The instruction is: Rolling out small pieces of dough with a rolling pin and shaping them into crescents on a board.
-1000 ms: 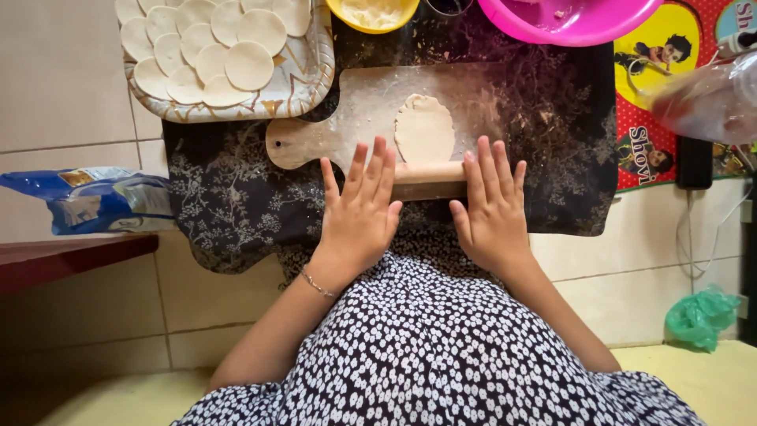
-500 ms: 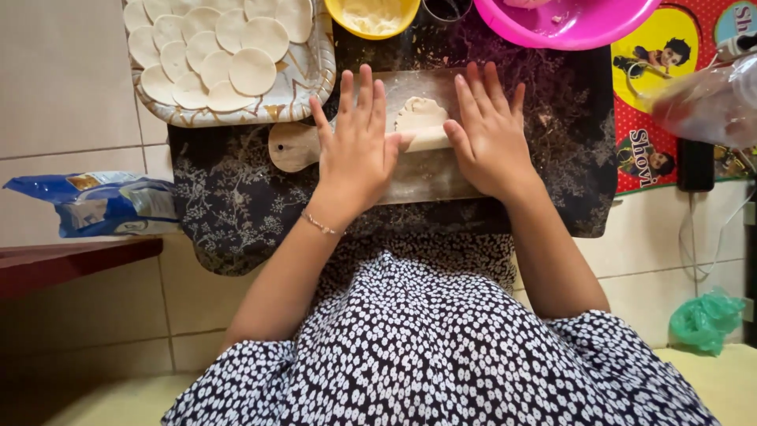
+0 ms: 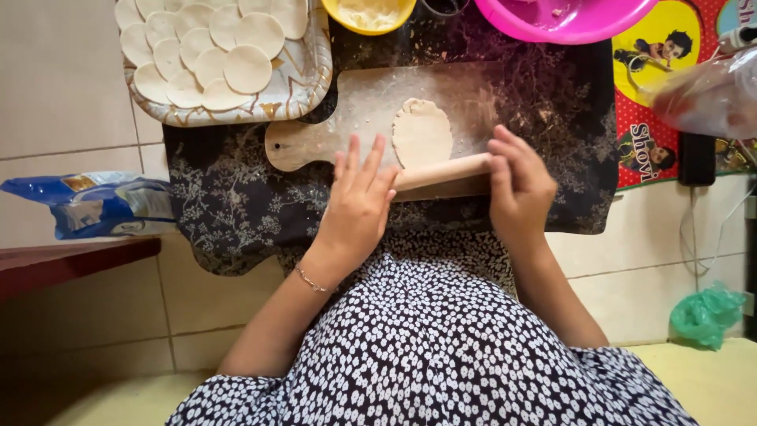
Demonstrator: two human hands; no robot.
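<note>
On the floured wooden board, a pale, oval piece of dough is seen lying flat, its long axis running away from the person. Against its near edge a light wooden rolling pin is laid crosswise, tilted slightly up to the right. The left hand is pressed open and flat on the pin's left end; the right hand is laid over the right end with fingers loosely curled. Bare board is left beyond the dough. A tray of cut dough rounds is set just beside the board's left corner.
</note>
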